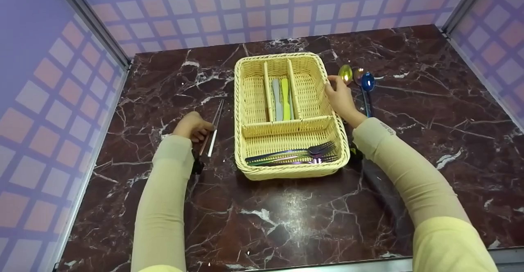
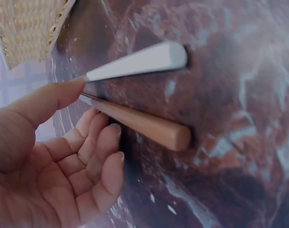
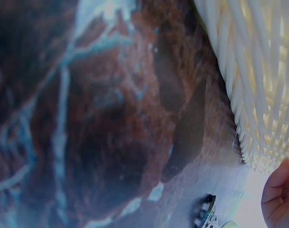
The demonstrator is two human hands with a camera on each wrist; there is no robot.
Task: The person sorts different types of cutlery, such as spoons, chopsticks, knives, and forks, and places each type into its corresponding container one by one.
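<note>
A pair of chopsticks, one with a white handle (image 2: 144, 61) and one with a brown handle (image 2: 146, 126), lies left of the basket. My left hand (image 1: 192, 125) pinches them around mid-length, the thumb against the white one and curled fingers beside the brown one. On the right, my right hand (image 1: 343, 100) grips the side rim of the woven cutlery basket (image 1: 241, 141); only part of this hand shows in the right wrist view. A grey knife (image 1: 277, 100) and a yellow-green knife (image 1: 285, 100) lie in the middle compartment. Several forks (image 1: 315, 151) fill the front compartment.
Beyond the right hand lie a yellow spoon (image 1: 345, 73), a blue spoon (image 1: 368, 82) and a copper-toned spoon (image 1: 359, 75). The dark marble tabletop (image 1: 286, 218) meets tiled-pattern panels at the back (image 1: 213, 14) and at both sides.
</note>
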